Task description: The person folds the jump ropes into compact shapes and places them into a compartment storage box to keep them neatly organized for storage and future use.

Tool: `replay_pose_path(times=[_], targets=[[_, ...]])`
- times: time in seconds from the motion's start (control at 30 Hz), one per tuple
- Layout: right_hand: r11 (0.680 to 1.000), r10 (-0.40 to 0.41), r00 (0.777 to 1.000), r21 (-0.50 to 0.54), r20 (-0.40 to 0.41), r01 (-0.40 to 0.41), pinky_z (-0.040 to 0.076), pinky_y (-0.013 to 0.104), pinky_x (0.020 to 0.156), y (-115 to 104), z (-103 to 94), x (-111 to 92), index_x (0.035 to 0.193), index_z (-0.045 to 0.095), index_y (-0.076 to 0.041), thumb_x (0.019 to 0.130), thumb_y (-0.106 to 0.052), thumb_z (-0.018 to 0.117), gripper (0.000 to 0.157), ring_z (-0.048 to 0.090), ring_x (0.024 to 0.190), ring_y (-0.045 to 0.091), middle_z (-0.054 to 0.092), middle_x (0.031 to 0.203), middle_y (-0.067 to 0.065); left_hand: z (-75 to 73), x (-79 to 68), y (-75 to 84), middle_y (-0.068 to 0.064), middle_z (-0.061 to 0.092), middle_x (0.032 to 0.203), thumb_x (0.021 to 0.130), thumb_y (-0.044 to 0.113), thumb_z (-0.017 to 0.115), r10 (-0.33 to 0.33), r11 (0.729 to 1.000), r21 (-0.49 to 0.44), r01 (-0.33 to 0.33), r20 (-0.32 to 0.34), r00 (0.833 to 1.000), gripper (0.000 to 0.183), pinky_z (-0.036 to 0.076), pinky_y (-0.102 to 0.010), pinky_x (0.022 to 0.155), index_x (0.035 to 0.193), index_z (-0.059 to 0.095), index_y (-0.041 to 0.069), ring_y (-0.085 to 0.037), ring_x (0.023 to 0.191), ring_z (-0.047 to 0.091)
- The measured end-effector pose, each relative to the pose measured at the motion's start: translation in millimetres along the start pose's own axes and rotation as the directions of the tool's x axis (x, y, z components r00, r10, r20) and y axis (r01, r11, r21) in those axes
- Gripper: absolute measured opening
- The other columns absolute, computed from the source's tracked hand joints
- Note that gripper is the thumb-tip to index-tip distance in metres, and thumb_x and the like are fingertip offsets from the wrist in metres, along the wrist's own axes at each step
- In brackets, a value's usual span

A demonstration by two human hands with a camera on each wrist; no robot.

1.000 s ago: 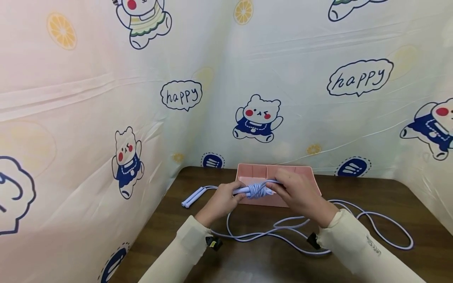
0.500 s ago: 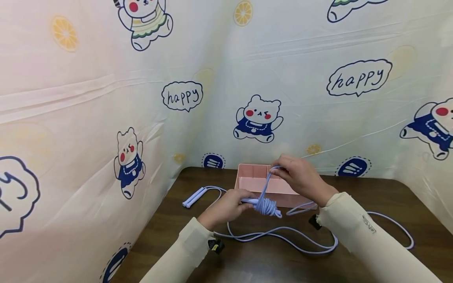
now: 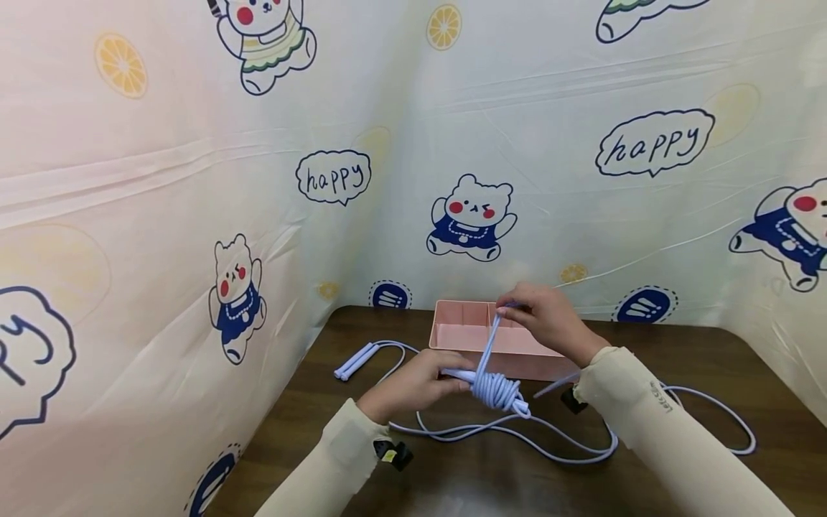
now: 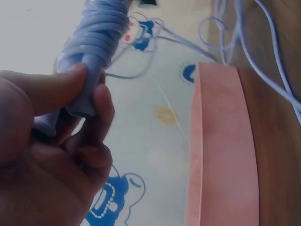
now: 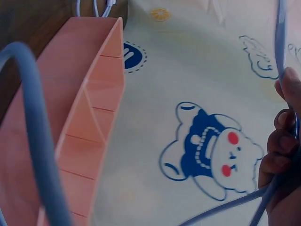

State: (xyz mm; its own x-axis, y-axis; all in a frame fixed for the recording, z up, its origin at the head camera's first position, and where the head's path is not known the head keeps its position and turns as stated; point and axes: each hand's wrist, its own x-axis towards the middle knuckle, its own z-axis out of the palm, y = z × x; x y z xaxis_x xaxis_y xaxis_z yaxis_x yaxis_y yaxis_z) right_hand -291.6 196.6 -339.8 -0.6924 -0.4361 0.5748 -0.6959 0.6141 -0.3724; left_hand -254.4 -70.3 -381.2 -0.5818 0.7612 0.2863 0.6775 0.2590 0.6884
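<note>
Rope bundle (image 3: 494, 391) lowered, brown table (image 3: 452, 470), bear-print cloth (image 3: 549, 108)

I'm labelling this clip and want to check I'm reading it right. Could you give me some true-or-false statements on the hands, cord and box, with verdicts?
1. The left hand grips handles with cord wound round them. True.
2. The right hand pinches a stretch of cord. True.
3. None of the cord lies on the table. False: some lies there in loose loops.
4. In the head view, a second pair of handles lies to the left of the pink box. True.
5. The pink box has a lid on. False: its top is open and its inside shows.
6. The cord is bright red. False: it is pale blue.
</note>
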Motion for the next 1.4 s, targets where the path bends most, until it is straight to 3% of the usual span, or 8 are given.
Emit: replay_pose_path(times=[0.13, 0.37, 0.67, 0.77, 0.9, 1.07, 1.17, 1.4], targets=[[0.999, 0.033, 0.999, -0.024, 0.025, -0.032, 0.043, 0.029, 0.056, 9.3, 13.1, -7.4, 0.097, 0.077, -0.020, 0.091, -0.030, 0.068, 0.014, 0.049, 0.067, 0.011, 0.056, 0.076, -0.012, -2.3, -3.1, 5.0, 0.008, 0.068, 0.102, 0.094, 0.014, 0.066, -0.036, 0.992, -0.123, 0.033, -0.022, 0.999, 0.024, 0.053, -0.033, 0.081, 0.117, 0.068, 0.014, -0.010, 0.089, 0.060], [0.993, 0.004, 0.985, -0.120, 0.171, 0.016, 0.051, 0.032, 0.075, 17.4, 39.6, -24.3, 0.103, 0.074, -0.027, 0.096, -0.035, 0.061, 0.017, 0.055, 0.084, 0.007, 0.061, 0.093, -0.016, -4.6, -8.6, 7.1, 0.000, 0.065, 0.102, 0.097, 0.016, 0.061, -0.115, 0.970, -0.227, 0.090, -0.102, 0.988, 0.021, 0.054, -0.035, 0.080, 0.117, 0.064, 0.011, -0.022, 0.089, 0.061], [0.983, 0.156, 0.963, -0.133, 0.219, -0.129, 0.046, 0.044, 0.097, -14.9, 64.8, -41.9, 0.129, 0.062, -0.017, 0.098, -0.032, 0.059, 0.035, 0.061, 0.109, 0.018, 0.064, 0.122, -0.001, -2.9, -10.0, 7.5, -0.010, 0.057, 0.101, 0.101, 0.010, 0.053, -0.168, 0.925, -0.372, 0.081, -0.207, 0.964, 0.013, 0.052, -0.043, 0.085, 0.112, 0.052, 0.004, -0.030, 0.093, 0.057], [0.990, 0.139, 0.961, -0.070, 0.237, -0.125, 0.051, 0.036, 0.085, -24.2, 71.2, -41.4, 0.125, 0.063, -0.021, 0.097, -0.038, 0.059, 0.033, 0.060, 0.090, 0.009, 0.065, 0.104, -0.010, -3.3, -7.7, 10.4, -0.013, 0.054, 0.107, 0.101, 0.009, 0.052, -0.204, 0.898, -0.431, 0.092, -0.222, 0.953, 0.016, 0.051, -0.044, 0.088, 0.114, 0.049, 0.001, -0.032, 0.097, 0.057], [0.996, 0.093, 0.962, -0.032, 0.257, -0.088, 0.046, 0.029, 0.063, -26.6, 77.3, -42.3, 0.103, 0.064, -0.025, 0.101, -0.043, 0.048, 0.024, 0.050, 0.065, 0.006, 0.051, 0.071, -0.013, -4.4, -6.3, 7.3, -0.013, 0.053, 0.110, 0.102, 0.013, 0.053, -0.236, 0.905, -0.413, 0.101, -0.290, 0.927, 0.018, 0.053, -0.038, 0.086, 0.115, 0.048, 0.002, -0.028, 0.098, 0.057], [0.996, 0.091, 0.950, -0.027, 0.299, -0.087, 0.047, 0.031, 0.067, -29.0, 74.5, -49.5, 0.108, 0.066, -0.023, 0.104, -0.047, 0.038, 0.038, 0.052, 0.069, 0.004, 0.055, 0.074, -0.015, -5.1, -5.1, 1.0, -0.012, 0.056, 0.108, 0.101, 0.013, 0.053, -0.277, 0.922, -0.362, 0.136, -0.374, 0.885, 0.015, 0.053, -0.035, 0.082, 0.113, 0.050, 0.004, -0.033, 0.096, 0.059], [0.997, 0.062, 0.934, 0.011, 0.351, -0.070, 0.046, 0.028, 0.061, -32.8, 70.4, -51.8, 0.094, 0.068, -0.025, 0.103, -0.049, 0.036, 0.041, 0.048, 0.063, 0.003, 0.049, 0.066, -0.016, -6.2, -4.1, -2.0, -0.010, 0.058, 0.106, 0.101, 0.014, 0.053, -0.283, 0.931, -0.333, 0.149, -0.405, 0.869, 0.014, 0.053, -0.039, 0.082, 0.112, 0.051, 0.005, -0.037, 0.097, 0.059], [0.991, -0.121, 0.930, 0.093, 0.348, 0.095, 0.036, 0.020, 0.052, -37.1, 67.4, -56.0, 0.073, 0.052, -0.028, 0.099, -0.035, 0.057, 0.027, 0.039, 0.054, -0.001, 0.037, 0.061, -0.017, -9.3, -1.2, -10.4, -0.009, 0.059, 0.100, 0.102, 0.018, 0.053, -0.294, 0.950, -0.231, 0.208, -0.445, 0.846, 0.012, 0.052, -0.039, 0.079, 0.112, 0.051, 0.011, -0.031, 0.093, 0.059]])
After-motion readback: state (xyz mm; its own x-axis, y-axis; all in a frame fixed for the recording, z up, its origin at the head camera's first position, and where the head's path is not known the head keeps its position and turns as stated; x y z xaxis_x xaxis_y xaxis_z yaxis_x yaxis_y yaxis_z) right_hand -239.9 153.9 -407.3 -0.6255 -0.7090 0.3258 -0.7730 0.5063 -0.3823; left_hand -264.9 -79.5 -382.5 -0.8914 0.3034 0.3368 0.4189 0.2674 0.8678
